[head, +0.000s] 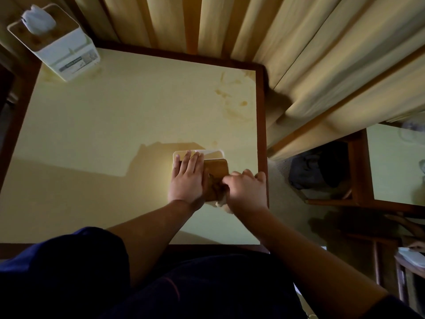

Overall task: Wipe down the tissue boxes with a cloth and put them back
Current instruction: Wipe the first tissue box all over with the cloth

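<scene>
Left hand (187, 178) flat, fingers straight, pressing the near tissue box (208, 174) down on the table (115, 125). Right hand (246, 187) curled around the cloth (222, 203), rubbing the box's wooden lid. Box likely light, rigid, prone to sliding; grip the side walls. Right table edge close; ample room leftward. Second tissue box (55, 42) stands at the far-left corner.
</scene>
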Motion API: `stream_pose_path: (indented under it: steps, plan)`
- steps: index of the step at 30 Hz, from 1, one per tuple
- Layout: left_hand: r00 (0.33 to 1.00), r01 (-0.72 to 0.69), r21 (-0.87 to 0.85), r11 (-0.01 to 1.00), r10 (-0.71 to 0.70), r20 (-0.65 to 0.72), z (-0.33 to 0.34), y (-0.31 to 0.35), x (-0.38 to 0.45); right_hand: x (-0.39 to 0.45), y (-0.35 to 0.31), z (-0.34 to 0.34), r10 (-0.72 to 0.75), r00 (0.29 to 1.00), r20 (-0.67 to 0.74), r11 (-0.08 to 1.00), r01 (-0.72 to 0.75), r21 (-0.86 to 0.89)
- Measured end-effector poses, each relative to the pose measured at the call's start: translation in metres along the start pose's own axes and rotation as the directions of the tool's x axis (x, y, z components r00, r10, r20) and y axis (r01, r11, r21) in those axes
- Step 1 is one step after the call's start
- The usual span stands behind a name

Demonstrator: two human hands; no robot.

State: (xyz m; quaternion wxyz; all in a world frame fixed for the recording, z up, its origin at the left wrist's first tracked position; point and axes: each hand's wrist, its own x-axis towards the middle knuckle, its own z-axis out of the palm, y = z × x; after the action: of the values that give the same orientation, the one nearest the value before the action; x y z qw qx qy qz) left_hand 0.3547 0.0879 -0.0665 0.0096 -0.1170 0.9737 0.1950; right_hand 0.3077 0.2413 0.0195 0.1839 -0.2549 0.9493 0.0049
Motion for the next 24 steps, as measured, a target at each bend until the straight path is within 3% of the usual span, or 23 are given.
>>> stream_pose_path:
  steps: [9,15,18,24]
  plan:
    - [0.998,-0.012,-0.03,0.999,0.01,-0.056,0.001,0.0,-0.002,0.056,-0.006,-0.003,0.073,0.988,-0.137,0.997,-0.067,0.047]
    - [1.0,-0.005,-0.011,1.0,0.004,-0.026,0.0,0.0,-0.001,0.012,0.003,0.016,-0.021,0.996,-0.09,0.999,0.025,0.047]
    - [1.0,-0.007,-0.017,1.0,0.007,-0.015,0.0,-0.001,-0.001,-0.02,0.007,0.029,-0.061,0.987,-0.148,0.998,0.063,0.008]
    - [1.0,-0.012,-0.024,1.0,0.013,0.01,-0.001,0.0,-0.001,-0.029,0.008,0.042,-0.012,0.976,-0.216,0.999,0.02,0.033]
